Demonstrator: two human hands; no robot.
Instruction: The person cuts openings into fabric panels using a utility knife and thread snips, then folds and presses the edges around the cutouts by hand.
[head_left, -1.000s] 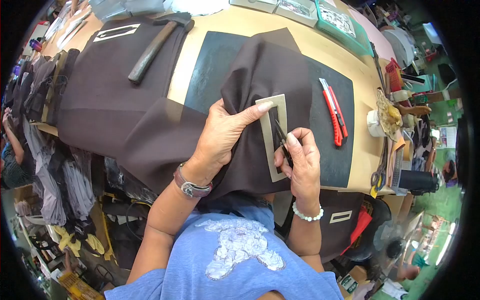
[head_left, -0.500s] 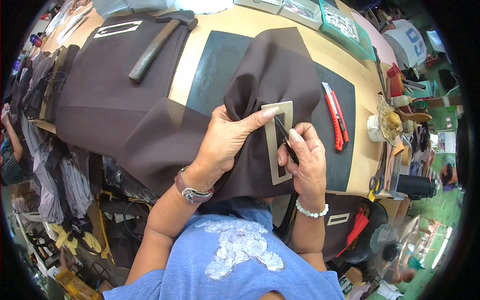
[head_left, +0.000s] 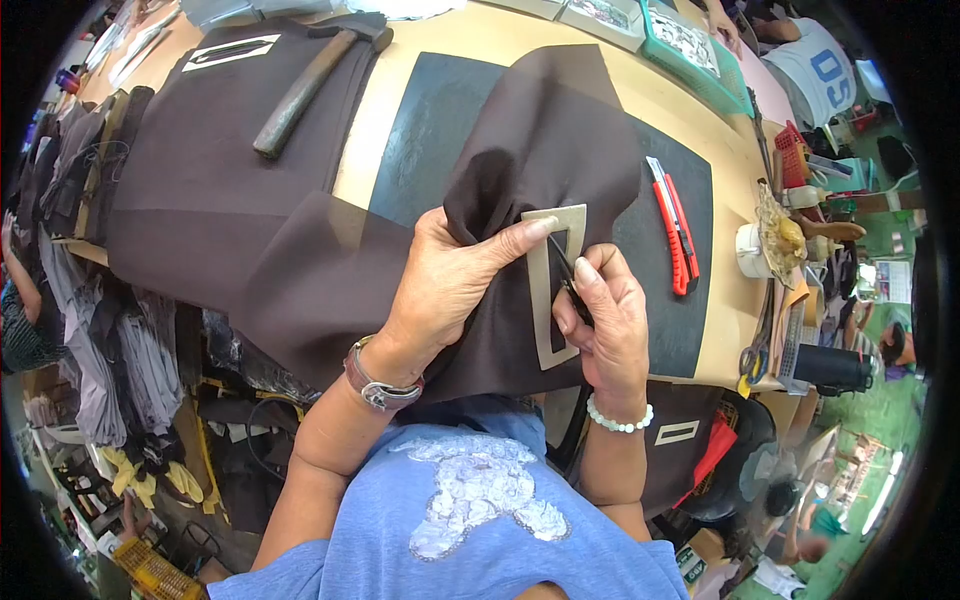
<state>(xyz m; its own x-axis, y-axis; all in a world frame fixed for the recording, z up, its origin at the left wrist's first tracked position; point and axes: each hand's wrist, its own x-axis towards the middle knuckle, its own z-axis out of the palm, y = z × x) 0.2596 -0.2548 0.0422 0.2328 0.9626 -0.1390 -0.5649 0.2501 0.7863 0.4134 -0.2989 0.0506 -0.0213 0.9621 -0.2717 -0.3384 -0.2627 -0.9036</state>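
My left hand (head_left: 440,275) is closed on a dark brown fabric (head_left: 545,115), its thumb pressing the top corner of a beige rectangular frame (head_left: 541,290) that lies on the cloth. Beside the frame's right edge, my right hand (head_left: 612,315) pinches a slim, dark, pointed tool (head_left: 568,277). The tool's tip reaches into the frame's opening near my left thumb. I cannot make out the tool's exact kind, as my fingers cover much of it. The fabric bunches in folds under my left hand and drapes toward my lap.
Right of the fabric, a red utility knife (head_left: 674,228) lies on a dark cutting mat (head_left: 690,330). A hammer (head_left: 305,100) rests on stacked brown fabric (head_left: 215,160) at left. A teal tray (head_left: 697,55) stands at the back; scissors (head_left: 752,365) lie near the right edge.
My hands keep nearly the same hold, with the tool still inside the frame. The view has shifted slightly. Another person's hand now shows by the teal tray.
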